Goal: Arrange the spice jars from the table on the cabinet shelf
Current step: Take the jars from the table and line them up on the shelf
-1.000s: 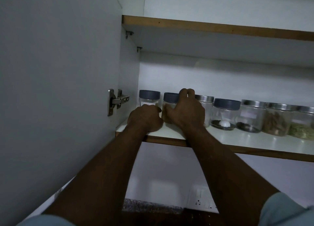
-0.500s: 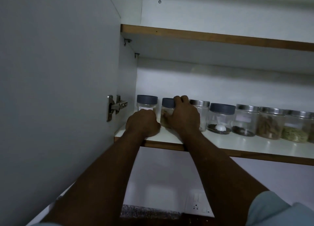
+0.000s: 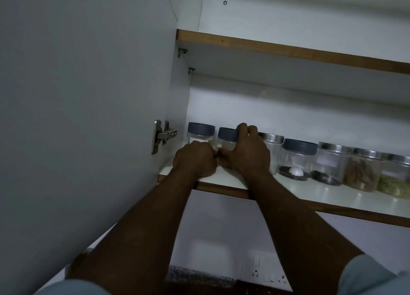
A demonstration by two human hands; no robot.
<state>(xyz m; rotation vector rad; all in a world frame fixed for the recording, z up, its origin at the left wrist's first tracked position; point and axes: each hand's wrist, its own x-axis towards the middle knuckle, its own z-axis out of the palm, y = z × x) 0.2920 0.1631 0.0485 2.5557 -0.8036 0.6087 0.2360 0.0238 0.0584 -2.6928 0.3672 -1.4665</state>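
Note:
A row of clear spice jars stands on the white cabinet shelf (image 3: pixel 310 195). My right hand (image 3: pixel 246 153) is wrapped around the second jar from the left (image 3: pixel 226 137), which has a dark blue lid; fingers curl over the lid's right edge. My left hand (image 3: pixel 194 160) is a closed fist on the shelf in front of the leftmost blue-lidded jar (image 3: pixel 200 133), touching the right hand's thumb side. Whether it holds anything is hidden. To the right stand a silver-lidded jar (image 3: pixel 271 148), another blue-lidded jar (image 3: pixel 298 159) and several silver-lidded jars.
The open cabinet door (image 3: pixel 88 117) with a metal hinge (image 3: pixel 163 136) fills the left. An upper shelf (image 3: pixel 288 51) hangs above. Below the shelf, a wall socket panel (image 3: pixel 266 270) sits over a dark countertop.
Both hands stay at the two left jars; the right hand's fingers have closed a little more over the lid. The view has shifted slightly downward.

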